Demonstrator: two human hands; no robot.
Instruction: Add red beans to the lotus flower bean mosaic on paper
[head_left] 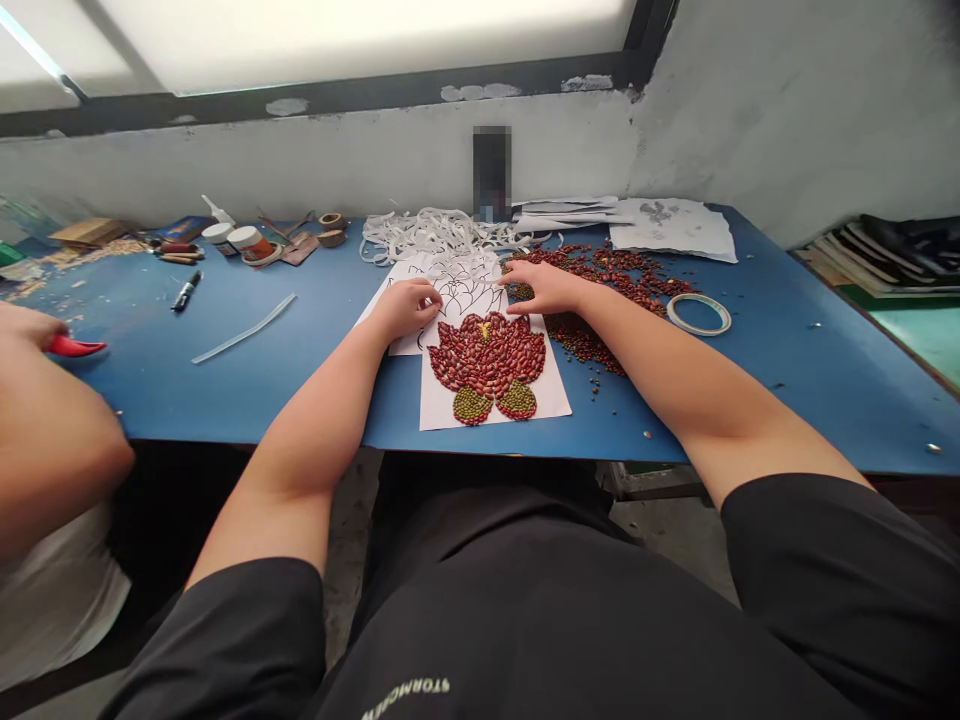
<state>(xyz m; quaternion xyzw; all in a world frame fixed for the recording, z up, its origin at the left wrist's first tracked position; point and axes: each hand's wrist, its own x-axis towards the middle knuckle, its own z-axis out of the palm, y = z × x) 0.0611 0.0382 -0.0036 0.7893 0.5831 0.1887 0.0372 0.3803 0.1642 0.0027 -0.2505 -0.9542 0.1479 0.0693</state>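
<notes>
A flower of red beans with two green-bean leaves lies on white paper before me. My left hand is at the upper left of the flower, over line-drawn paper, its fingers curled together; whatever they hold is too small to make out. On the other side, my right hand has its fingers spread above the flower's upper right, beside loose red beans and a few green ones. Both hands are near the drawn petals of the sheet behind.
White paper strips and stacked sheets lie along the wall. A tape roll is at right. Bottles, a marker and a clear stick are at left, near another person's arm.
</notes>
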